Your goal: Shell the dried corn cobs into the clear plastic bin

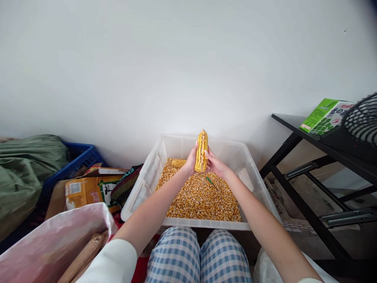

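Note:
An ear of dried corn [201,153] stands nearly upright between my two hands, with a few gaps among its yellow kernels. My left hand [191,160] wraps its left side, and my right hand [216,164] grips the right side with the thumb on the kernels. Below them is a translucent plastic bin [206,224] holding a thick layer of loose corn kernels [197,200]. A second corn ear [178,162] lies on the kernels at the back left. A thin green-handled tool [209,181] rests partly sunk among the kernels; its far end is hard to make out.
A pinkish-white sack [59,232] with bare cobs [85,255] stands at the lower left. Behind it are an orange package [85,192] and a blue crate [85,155]. A black table [324,147] at right bears a green-white box [325,116] and a fan [363,120].

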Motion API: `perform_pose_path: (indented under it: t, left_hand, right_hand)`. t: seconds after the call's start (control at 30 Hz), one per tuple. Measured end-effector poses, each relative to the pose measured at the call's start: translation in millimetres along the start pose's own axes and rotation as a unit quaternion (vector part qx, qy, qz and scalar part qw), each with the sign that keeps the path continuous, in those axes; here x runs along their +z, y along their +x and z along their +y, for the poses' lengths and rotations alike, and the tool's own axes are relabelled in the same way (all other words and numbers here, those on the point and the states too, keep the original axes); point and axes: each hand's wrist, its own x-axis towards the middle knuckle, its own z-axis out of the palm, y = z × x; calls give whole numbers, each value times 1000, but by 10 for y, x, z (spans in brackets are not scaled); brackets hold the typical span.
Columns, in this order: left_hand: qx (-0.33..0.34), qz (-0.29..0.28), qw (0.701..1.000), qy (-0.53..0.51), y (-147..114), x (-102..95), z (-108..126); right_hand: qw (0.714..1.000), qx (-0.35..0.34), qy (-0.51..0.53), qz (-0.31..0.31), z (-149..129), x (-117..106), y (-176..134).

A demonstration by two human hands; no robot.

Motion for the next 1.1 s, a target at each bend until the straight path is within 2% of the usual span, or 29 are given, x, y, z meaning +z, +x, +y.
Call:
perform_pose_path:
  t: [0.2, 0.4, 0.57, 0.67, 0.73, 0.9, 1.03, 1.1]
  left_hand:
    - [105, 60, 990, -70, 11, 67, 13]
    - [73, 37, 995, -50, 17, 7, 32]
    - [104, 46, 990, -80, 1, 22, 46]
    - [110, 51, 989, -80, 1, 28, 26]
    - [91, 43, 993, -69, 9, 4, 8]
    - [6, 18, 1000, -17, 42, -92, -11]
    - [42, 35, 998, -41, 47, -96, 4]
    - [50, 37, 997, -49, 40, -77, 10]
  right_hand:
    - [998, -14, -50, -17, 58, 91, -23]
    - [998, -21, -43, -45, -11, 50, -49]
    - [998, -13, -35, -52, -20, 75, -71]
    - [998, -24, -61, -25, 32, 114, -60]
    - [996, -30, -83, -20, 60, 115, -47]
    - [992, -15, -108, -58, 29, 29, -42]
    - [990, -7, -119, -73, -19, 6, -67]
    - [988, -1, -142, -63, -15, 23, -73]
